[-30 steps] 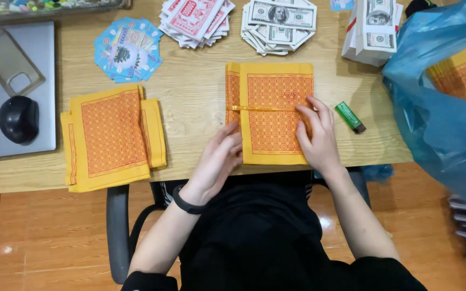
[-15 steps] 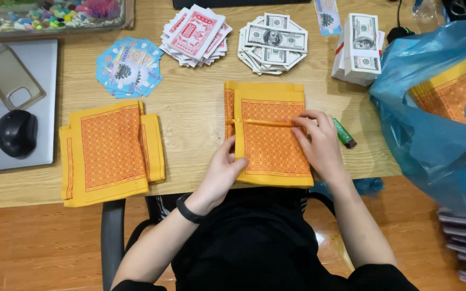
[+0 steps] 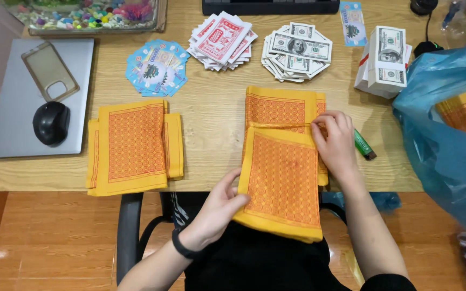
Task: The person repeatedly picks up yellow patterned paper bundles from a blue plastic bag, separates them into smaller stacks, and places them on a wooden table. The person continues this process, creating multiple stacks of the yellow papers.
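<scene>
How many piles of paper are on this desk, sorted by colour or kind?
Orange-and-yellow paper stacks: 2 (one under the hands, one at left)
Blue fan: 1
Red-and-white fan: 1
Banknote-style fan: 1
Banded banknote-style bundles: 1 pile
Total: 6

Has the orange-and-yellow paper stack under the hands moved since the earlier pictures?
Yes. The paper stack has slid toward the person; its near end now overhangs the desk edge.
</scene>
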